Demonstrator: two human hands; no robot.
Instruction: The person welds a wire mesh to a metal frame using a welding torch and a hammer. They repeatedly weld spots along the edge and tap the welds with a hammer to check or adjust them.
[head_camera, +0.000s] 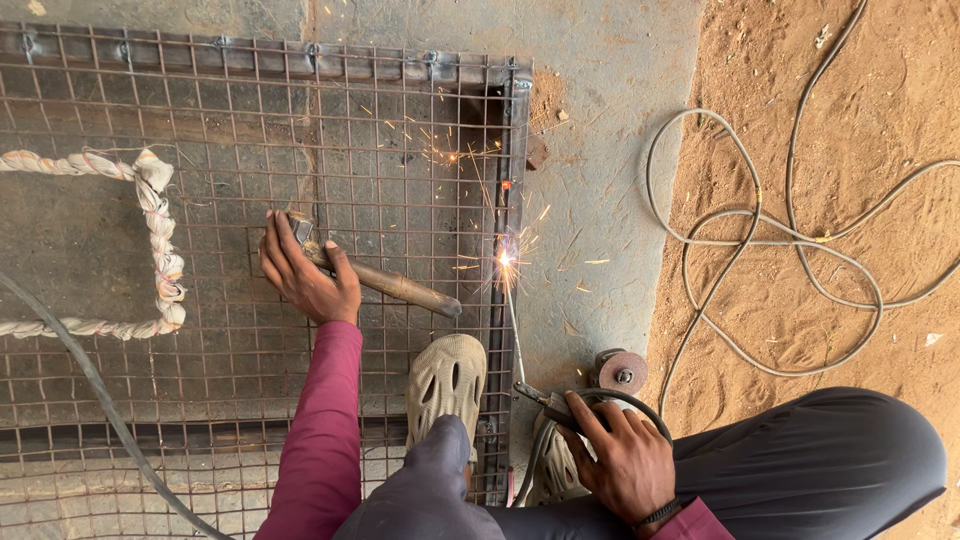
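Right hand (628, 462) gripped electrode holder (548, 405) closed, rod tip arcing at frame edge (507, 262). Left hand (300, 272) wrapped hammer (385, 283), pinning wire mesh (200, 180) flat. Good weld likely needed short steady arc, mesh tight against frame.

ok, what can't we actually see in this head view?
- Weld spot on the mesh frame: washed out by the glare and sparks at the rod tip.
- Electrode holder: mostly covered by the right hand.
- Hammer head: partly hidden under the left hand fingers.
- Grinder: only the disc shows, the body is behind the hand and cable.
- Mesh panel's left and bottom ends: cut off by the picture edges.
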